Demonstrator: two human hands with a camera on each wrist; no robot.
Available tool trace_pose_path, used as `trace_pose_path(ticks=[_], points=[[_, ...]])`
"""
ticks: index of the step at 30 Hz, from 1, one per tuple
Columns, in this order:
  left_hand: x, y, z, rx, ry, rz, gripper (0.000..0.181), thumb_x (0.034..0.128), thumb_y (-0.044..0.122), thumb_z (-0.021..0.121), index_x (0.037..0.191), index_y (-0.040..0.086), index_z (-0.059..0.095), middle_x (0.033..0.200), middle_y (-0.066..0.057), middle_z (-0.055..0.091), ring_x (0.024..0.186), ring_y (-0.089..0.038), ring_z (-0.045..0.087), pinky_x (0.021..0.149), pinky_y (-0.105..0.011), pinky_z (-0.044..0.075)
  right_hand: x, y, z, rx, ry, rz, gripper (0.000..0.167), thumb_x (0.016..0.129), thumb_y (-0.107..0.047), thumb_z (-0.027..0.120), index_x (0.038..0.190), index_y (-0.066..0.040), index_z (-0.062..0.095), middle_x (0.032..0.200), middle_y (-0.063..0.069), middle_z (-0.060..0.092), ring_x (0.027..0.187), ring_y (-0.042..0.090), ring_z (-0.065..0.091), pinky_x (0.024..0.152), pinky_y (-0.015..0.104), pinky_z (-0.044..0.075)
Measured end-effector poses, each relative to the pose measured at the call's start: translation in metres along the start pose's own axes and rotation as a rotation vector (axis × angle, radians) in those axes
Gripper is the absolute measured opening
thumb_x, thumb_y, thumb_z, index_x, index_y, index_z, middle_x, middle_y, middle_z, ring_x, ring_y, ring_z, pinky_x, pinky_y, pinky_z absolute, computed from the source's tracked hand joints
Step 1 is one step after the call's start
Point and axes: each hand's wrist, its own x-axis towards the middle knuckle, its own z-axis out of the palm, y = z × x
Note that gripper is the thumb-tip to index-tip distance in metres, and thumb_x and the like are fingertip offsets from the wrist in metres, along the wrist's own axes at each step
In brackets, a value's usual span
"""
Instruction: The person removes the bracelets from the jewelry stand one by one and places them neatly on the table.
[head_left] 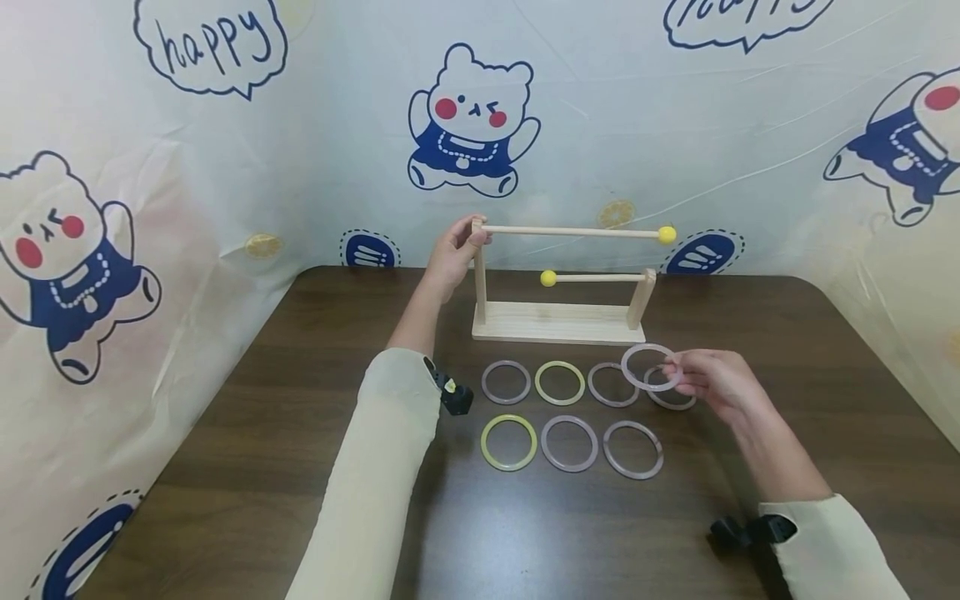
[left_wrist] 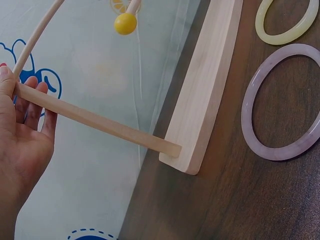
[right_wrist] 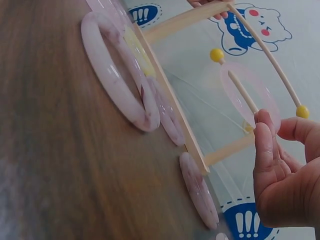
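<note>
A pale wooden stand has two horizontal rods at different heights, each tipped with a yellow ball. At the top of its taller left post, my left hand grips the wood, thumb in front and fingers behind in the left wrist view. My right hand pinches the edge of a pale lilac bangle, raised above the table in front of the stand's right end. Both rods are bare of bangles. The held bangle partly covers another lilac bangle lying below it.
Two rows of bangles lie before the stand: a yellow bangle among lilac ones at the back, and another yellow bangle beside two lilac ones in front. Behind the dark wooden table hangs a cartoon-printed sheet.
</note>
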Motion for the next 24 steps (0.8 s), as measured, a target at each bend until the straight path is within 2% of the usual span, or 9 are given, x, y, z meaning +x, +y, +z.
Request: trace_pose_path(ticks=[11, 18, 24], points=[[0.0, -0.001, 0.001, 0.003, -0.003, -0.005, 0.041, 0.0901, 0.033, 0.053, 0.127, 0.015, 0.053, 0.118, -0.01, 0.058, 0.109, -0.017, 0.054, 0.097, -0.035, 0.039, -0.013, 0.007, -0.012, -0.057, 0.017, 0.018, 0.027, 0.089, 0.004, 0.048, 0.079, -0.009, 0.07, 0.073, 0.003, 0.068, 0.063, 0.009, 0.063, 0.058, 0.02, 0.052], [0.0, 0.0, 0.001, -0.003, -0.007, -0.024, 0.044, 0.0901, 0.034, 0.053, 0.129, 0.014, 0.051, 0.119, -0.008, 0.058, 0.11, -0.016, 0.054, 0.099, -0.034, 0.036, -0.019, 0.015, -0.019, -0.042, -0.03, -0.016, 0.028, 0.092, 0.001, 0.048, 0.079, -0.008, 0.071, 0.073, 0.004, 0.068, 0.064, 0.008, 0.064, 0.058, 0.02, 0.052], [0.0, 0.001, 0.001, 0.003, 0.003, -0.04, 0.045, 0.0891, 0.035, 0.054, 0.129, 0.015, 0.051, 0.118, -0.006, 0.059, 0.111, -0.015, 0.054, 0.1, -0.035, 0.036, -0.021, 0.017, -0.022, -0.059, -0.03, -0.016, 0.028, 0.093, 0.0, 0.048, 0.079, -0.007, 0.071, 0.072, 0.004, 0.068, 0.063, 0.009, 0.065, 0.058, 0.02, 0.052]])
